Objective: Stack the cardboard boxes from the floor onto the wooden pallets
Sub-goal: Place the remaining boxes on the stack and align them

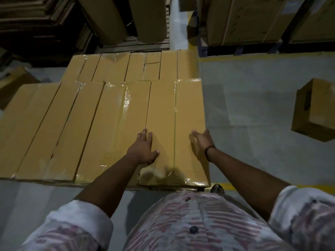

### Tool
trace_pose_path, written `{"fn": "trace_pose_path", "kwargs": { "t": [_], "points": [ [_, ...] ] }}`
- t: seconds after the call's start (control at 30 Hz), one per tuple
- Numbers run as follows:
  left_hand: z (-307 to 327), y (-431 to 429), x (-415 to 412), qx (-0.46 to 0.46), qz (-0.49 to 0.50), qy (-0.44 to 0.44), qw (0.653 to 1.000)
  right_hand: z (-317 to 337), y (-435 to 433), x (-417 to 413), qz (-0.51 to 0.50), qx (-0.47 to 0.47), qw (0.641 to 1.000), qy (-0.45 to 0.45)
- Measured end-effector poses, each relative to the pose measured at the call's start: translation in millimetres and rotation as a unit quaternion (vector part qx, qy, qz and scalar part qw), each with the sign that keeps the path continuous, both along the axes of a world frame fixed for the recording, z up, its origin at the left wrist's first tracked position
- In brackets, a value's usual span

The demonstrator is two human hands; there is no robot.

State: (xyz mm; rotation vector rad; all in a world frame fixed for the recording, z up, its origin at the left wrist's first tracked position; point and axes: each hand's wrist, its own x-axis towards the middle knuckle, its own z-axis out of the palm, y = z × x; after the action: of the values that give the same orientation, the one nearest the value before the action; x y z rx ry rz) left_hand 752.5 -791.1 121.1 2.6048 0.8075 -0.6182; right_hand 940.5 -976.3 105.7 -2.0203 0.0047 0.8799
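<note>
Grey concrete floor (253, 105), dimly lit; yellow painted line (272, 55) crosses it; just beyond the line, a dark blue base frame (239, 49).

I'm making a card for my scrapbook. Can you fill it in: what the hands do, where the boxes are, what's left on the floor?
Left hand: flat on top of the taped cardboard box
Right hand: open, at that box's right edge
Box row: long boxes lying side by side
On the floor: a loose cardboard box to the right
</note>
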Motion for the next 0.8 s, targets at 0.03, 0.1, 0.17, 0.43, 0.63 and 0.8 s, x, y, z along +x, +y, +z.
{"fn": "trace_pose_path", "kwargs": {
  "t": [0.03, 0.1, 0.17, 0.43, 0.63, 0.8],
  "points": [
    [-0.9, 0.2, 0.5, 0.003, -0.001, 0.002, 1.0, 1.3, -3.3, 4.7, 0.003, 0.002, 1.0, 0.01],
    [-3.0, 0.4, 0.2, 0.009, 0.0, 0.002, 1.0, -3.0, -10.2, 11.6, 0.024, -0.011, 1.0, 0.006],
    [-3.6, 1.8, -1.7, 0.01, -0.005, 0.002, 1.0, -8.6, -16.1, 6.3, 0.064, -0.031, 0.997, -0.019],
    [-6.5, 14.4, -8.6, -0.017, -0.004, -0.031, 0.999, -28.8, -28.2, -42.1, 0.2, -0.179, 0.939, -0.214],
    [2.3, 21.4, -6.0, -0.02, 0.037, -0.103, 0.994, -23.5, -29.2, -49.9, 0.197, -0.227, 0.929, -0.216],
    [4.1, 16.0, -11.9, -0.024, 0.102, -0.154, 0.983, -27.2, -37.3, -66.2, 0.215, -0.253, 0.909, -0.253]
  ]
}}
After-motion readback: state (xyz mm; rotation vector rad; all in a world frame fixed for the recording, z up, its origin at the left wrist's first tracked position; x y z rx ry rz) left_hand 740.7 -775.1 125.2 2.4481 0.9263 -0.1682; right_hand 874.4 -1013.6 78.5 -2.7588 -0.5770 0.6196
